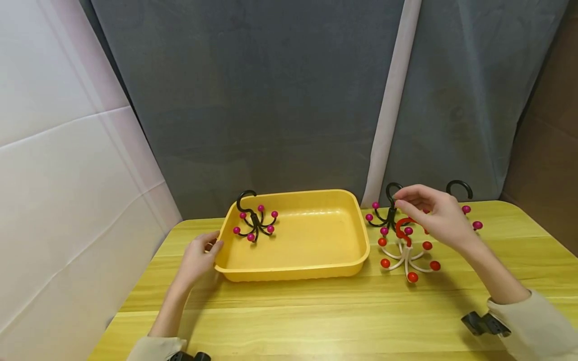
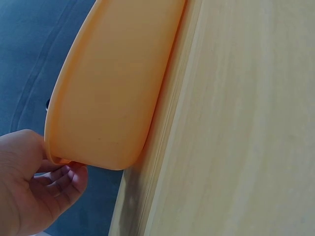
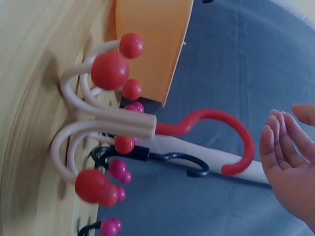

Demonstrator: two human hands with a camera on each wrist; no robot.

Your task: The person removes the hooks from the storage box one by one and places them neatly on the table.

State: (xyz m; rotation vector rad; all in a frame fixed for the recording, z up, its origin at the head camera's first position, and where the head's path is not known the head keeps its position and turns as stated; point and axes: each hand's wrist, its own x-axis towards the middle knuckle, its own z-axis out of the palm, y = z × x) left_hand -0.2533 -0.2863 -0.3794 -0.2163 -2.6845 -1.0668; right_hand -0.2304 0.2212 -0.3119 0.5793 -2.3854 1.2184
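My left hand [image 1: 197, 260] grips the left rim of a yellow tray [image 1: 298, 273], thumb on top and fingers curled beneath the edge in the left wrist view. Inside the tray, at its left, stands a black multi-arm hook hanger [image 1: 254, 220] with magenta ball tips. Right of the tray, a white hook hanger [image 3: 125, 120] with a red hook and red ball tips stands on the table. My right hand [image 1: 435, 213] is just above it, fingers relaxed and bent. The right wrist view shows a gap between this hand and the red hook [image 3: 248, 142].
Behind the white hanger stands a black hanger [image 1: 391, 213] with magenta tips. Another black hanger's hook [image 1: 459, 184] shows farther right, partly hidden by my right hand. A grey curtain [image 1: 271, 100] closes off the back of the wooden table [image 1: 316, 321]; a white panel rises at left.
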